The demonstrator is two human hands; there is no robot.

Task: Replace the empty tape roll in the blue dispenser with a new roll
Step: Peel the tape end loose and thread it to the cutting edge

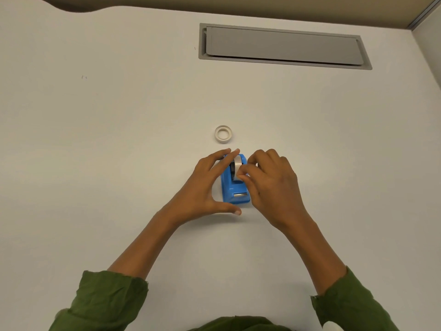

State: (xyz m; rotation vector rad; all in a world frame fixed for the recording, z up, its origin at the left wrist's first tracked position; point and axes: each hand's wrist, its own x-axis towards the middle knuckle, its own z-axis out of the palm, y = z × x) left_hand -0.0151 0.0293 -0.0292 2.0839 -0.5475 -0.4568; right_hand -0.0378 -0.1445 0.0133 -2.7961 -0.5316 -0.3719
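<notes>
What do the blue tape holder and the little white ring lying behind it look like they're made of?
The blue dispenser looks like moulded plastic: uniform colour, rounded edges, a soft sheen. The strip at its near end looks like metal, probably the cutter. The ring is matte off-white, likely a cardboard or plastic core; too small to tell.

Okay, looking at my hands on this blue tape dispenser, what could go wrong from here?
The small blue plastic tape dispenser might tip or slide, since your left hand only cups its side. Your right hand works close above the metal cutter and could get nicked.
</notes>
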